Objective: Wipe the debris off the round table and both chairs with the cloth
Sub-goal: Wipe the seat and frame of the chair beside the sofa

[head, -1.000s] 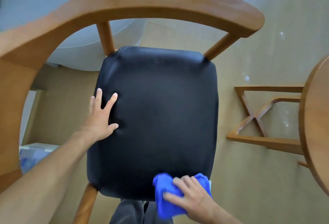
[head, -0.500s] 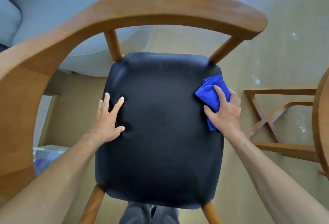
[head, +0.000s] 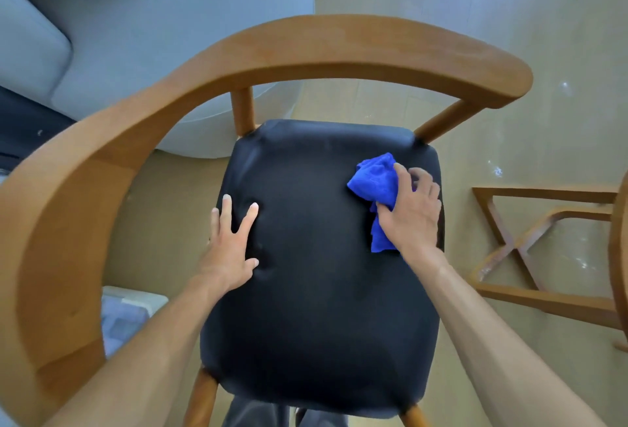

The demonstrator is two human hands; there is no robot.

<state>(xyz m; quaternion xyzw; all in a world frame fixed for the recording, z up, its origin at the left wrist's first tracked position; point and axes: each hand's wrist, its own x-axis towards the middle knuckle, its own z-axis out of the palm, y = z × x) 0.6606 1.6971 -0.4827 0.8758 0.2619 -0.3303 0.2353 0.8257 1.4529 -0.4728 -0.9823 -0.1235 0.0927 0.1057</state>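
The round bench [head: 620, 256] is cut off at the right edge. Right hand [head: 413, 212] grips the blue cloth [head: 375, 185] on the black chair seat [head: 319, 290]; left hand [head: 231, 250] rests flat, fingers spread. Grey sofa [head: 163, 36] behind, tan floor [head: 509, 2].

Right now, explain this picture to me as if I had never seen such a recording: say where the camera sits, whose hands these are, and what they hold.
There is no machine here. A person wears a wide-angle camera on the head, so the one picture looks forward and down over that person's own arms. Below is a wooden chair with a curved back and a black padded seat. The left hand lies flat on the seat's left side, fingers spread, holding nothing. The right hand presses a crumpled blue cloth against the seat near its far right corner, fingers curled over it. On the right, a wooden table base stands on the floor. A grey sofa fills the top left.
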